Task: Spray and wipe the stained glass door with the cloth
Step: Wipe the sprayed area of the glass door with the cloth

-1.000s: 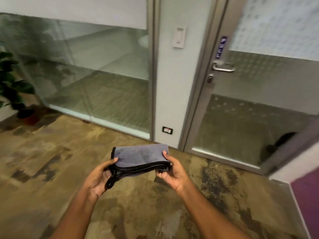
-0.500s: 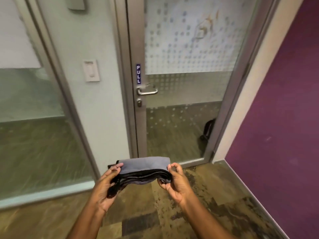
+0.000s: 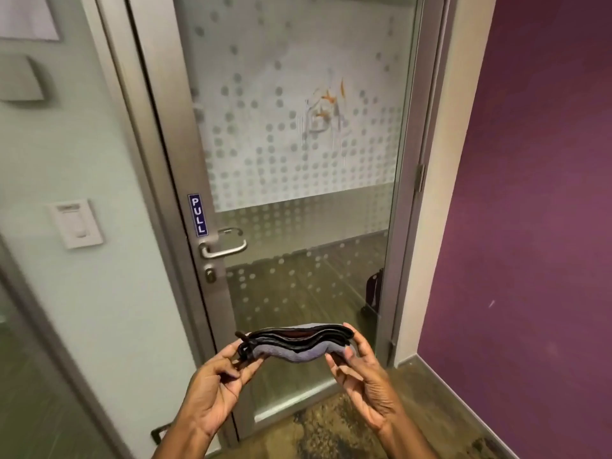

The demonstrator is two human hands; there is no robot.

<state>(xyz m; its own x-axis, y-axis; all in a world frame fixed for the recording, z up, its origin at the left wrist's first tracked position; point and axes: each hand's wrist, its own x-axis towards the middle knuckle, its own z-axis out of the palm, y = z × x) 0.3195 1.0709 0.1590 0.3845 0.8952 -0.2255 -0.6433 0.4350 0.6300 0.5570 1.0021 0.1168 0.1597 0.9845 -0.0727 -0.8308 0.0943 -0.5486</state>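
Observation:
A folded grey cloth (image 3: 294, 349) with black edging hangs between my two hands at the bottom centre. My left hand (image 3: 215, 382) pinches its left end and my right hand (image 3: 361, 369) pinches its right end. Straight ahead stands the glass door (image 3: 298, 180), frosted with a dot pattern in its upper half. An orange and grey stain (image 3: 326, 111) with thin drip lines marks the frosted glass, well above the cloth. No spray bottle is in view.
The door has a metal lever handle (image 3: 223, 248) under a blue PULL sticker (image 3: 197, 215) on its left side. A purple wall (image 3: 536, 210) closes the right. A pale wall with a white switch (image 3: 75, 223) lies to the left. The mottled floor (image 3: 347, 429) runs below.
My view has swung right and up from the side glass panels and closed in on the door, so the stain now sits centre frame. Both hands kept hold of the cloth.

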